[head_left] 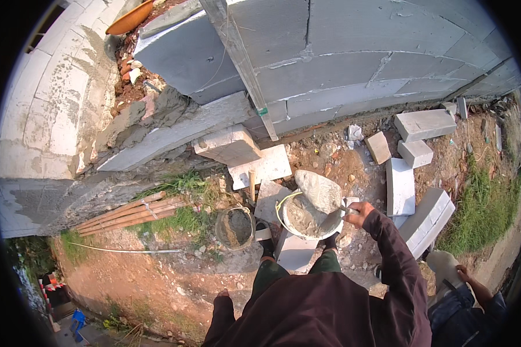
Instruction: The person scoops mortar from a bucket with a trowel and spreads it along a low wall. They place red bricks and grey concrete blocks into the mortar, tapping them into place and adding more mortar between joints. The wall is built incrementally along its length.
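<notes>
My right hand (360,214) is closed round the handle of a trowel (323,193). Its broad blade, coated in grey mortar, lies over the far rim of a white bucket (281,215). Wet grey mortar (303,216) fills the lower part of that bucket, which stands in front of my feet. My left hand (223,294) hangs low at my left side, near no object; only a small part shows past the sleeve, and its fingers are not clear. A second, darker bucket (220,232) with some mortar inside stands left of my feet.
A grey block wall (341,75) runs across the far side, with a long board (237,58) leaning on it. Loose pale blocks (400,186) lie to the right. Bamboo poles (130,215) lie left. Another person (454,289) is at the lower right.
</notes>
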Tool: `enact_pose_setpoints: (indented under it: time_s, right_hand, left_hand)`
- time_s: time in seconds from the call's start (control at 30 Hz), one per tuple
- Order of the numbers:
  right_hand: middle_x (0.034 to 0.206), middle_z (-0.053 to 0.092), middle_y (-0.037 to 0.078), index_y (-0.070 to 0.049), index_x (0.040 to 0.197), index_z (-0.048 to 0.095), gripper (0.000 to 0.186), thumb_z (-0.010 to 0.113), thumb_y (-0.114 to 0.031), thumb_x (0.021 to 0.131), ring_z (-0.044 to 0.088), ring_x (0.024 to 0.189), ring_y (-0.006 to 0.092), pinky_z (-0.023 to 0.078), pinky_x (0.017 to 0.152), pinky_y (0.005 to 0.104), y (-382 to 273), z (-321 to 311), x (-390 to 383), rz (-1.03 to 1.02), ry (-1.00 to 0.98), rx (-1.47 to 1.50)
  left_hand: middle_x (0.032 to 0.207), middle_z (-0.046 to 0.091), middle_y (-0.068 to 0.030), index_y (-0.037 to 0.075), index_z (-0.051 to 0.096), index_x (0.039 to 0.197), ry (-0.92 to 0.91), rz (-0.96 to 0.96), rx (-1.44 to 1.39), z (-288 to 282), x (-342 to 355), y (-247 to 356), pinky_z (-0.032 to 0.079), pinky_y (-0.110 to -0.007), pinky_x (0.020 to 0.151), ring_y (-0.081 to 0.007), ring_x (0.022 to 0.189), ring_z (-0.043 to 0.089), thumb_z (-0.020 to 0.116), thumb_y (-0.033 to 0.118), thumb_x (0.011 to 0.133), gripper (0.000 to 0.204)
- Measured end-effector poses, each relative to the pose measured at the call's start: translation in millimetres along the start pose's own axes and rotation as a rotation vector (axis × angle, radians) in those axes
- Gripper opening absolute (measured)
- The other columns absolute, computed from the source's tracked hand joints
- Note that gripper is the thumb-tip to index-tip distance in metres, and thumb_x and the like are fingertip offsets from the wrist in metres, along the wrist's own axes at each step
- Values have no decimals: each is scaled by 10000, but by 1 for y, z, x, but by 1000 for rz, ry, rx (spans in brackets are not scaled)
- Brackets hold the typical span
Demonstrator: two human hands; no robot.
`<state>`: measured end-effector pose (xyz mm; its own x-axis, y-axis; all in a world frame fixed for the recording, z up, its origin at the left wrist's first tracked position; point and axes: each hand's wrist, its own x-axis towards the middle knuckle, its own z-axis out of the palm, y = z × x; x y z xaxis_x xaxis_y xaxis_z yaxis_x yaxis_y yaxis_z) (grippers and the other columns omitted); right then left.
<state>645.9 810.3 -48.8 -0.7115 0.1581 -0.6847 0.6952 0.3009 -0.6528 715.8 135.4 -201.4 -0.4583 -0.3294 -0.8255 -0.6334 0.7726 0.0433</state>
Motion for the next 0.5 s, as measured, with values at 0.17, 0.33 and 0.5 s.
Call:
enact_pose_setpoints:
  time_s: [0.17,0.33,0.5]
  right_hand:
    - [595,527,26,20,874,627,315,618,-265,740,504,482,108,427,465,273,-193,-160,-46,-335,217,-83]
    - [760,638,123,-81,994,652,366,571,-324,733,626,754,275,493,701,371,-367,-235,-48,-632,806,-774]
    - [1006,629,73,-154,1077,625,359,562,-311,759,592,972,265,473,843,385,-421,-232,-17,-599,1037,-1098]
  left_hand:
    - [1044,614,-161,23,510,1129,23,337,581,23,-10,45,474,-406,819,-317,997,580,598,141,788,371]
    - [1065,605,-178,31,507,1137,29,238,504,41,-11,61,464,-415,850,-315,1021,573,553,157,806,358]
    - [1033,618,-166,33,493,1149,66,192,392,60,-1,35,484,-407,804,-286,980,599,518,189,841,346]
